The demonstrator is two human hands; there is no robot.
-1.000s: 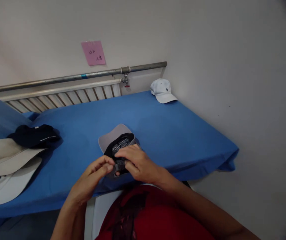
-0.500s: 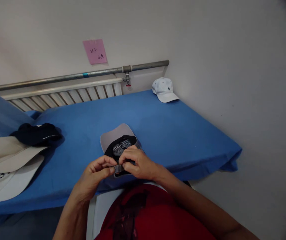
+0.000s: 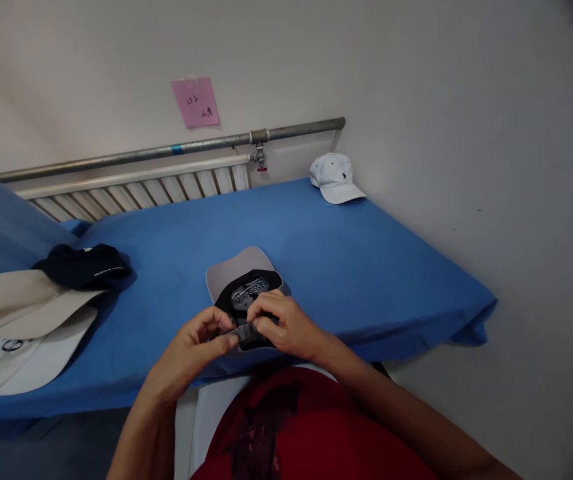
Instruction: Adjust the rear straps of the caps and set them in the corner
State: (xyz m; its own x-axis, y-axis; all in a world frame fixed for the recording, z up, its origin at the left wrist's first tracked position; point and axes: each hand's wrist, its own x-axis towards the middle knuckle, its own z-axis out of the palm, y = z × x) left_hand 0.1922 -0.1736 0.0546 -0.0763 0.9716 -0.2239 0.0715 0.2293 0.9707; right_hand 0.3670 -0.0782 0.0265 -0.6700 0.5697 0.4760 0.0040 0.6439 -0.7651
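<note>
A grey baseball cap (image 3: 239, 269) lies upturned on the blue-covered table (image 3: 176, 240), its brim pointing away from me and its dark lining showing. At the near edge of the cap, my left hand (image 3: 201, 340) pinches one end of the grey back strap (image 3: 244, 331) between thumb and fingers. My right hand (image 3: 286, 325) grips the strap's other end, its fingers bent over the cap's right side. The fingers partly cover the strap, so its fastening cannot be made out.
To the left lie a dark navy cap (image 3: 86, 265), a beige cap (image 3: 21, 300) and a white cap (image 3: 51, 360), overlapping. A white cap with a small logo (image 3: 336, 179) sits at the far right corner. Behind the table are a radiator (image 3: 166, 190) and a pipe (image 3: 126, 158).
My hands have drawn slightly apart, and more of the strap shows between them. The whole view has shifted a little; the other caps stay in place.
</note>
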